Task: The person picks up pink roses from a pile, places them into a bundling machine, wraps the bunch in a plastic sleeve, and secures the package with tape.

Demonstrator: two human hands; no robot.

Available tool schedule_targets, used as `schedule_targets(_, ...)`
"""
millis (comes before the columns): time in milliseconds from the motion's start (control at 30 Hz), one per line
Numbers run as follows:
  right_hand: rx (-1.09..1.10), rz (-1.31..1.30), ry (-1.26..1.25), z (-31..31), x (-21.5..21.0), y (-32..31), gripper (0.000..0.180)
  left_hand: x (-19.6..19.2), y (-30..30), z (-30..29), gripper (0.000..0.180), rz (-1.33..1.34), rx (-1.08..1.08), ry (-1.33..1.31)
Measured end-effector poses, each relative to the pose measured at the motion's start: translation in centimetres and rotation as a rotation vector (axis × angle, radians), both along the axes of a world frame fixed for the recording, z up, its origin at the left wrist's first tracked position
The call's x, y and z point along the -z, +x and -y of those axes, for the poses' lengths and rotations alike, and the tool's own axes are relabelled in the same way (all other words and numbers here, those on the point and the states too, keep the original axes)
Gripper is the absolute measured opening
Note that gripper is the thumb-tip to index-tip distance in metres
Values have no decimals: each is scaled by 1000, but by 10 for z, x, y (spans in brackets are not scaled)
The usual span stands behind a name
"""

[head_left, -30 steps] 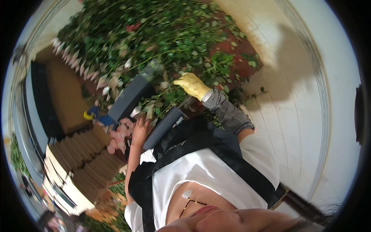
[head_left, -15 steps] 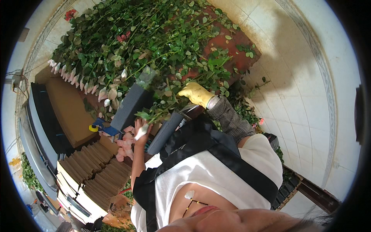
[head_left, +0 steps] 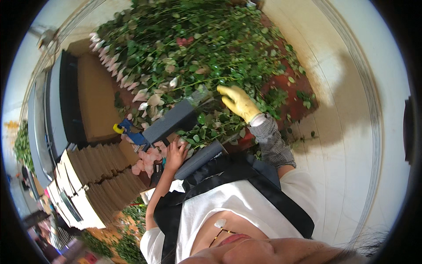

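From here I see the right hand (head_left: 239,103) spread, seemingly empty, but can't tell whether the half-curled left hand (head_left: 175,157) grips anything; leafy stems (head_left: 215,125) between them could snag if dragged against the grey block (head_left: 172,123) just beyond the left.

We seem to be in a flower-packing workroom: a thick heap of green leafy rose stems with pale pink heads (head_left: 198,53) covers most of a reddish-brown desk (head_left: 281,82), and stacked sheets of brown cardboard (head_left: 116,193) stand nearby.
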State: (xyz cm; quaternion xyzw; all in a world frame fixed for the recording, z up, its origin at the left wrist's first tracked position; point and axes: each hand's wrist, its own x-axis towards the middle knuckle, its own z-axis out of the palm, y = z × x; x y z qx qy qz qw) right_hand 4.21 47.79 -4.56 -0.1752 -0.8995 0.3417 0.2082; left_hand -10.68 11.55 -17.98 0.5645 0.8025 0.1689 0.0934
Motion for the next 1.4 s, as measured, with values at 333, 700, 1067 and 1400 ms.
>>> schedule_targets(333,242,-210,520,-37,48,-124,11,-1,9,4,31,-7,-86,-31)
schedule_targets(700,-229,418,-25,-62,-64,7,26,11,12,4,56,320,-296,-152)
schedule_targets(1067,179,219,239,-25,141,60,7,-20,6,-11,56,81,-208,-56)
schedule_targets(1400,-30,449,448,-6,134,63,11,-26,-13,-20,72,-66,-30,-98)
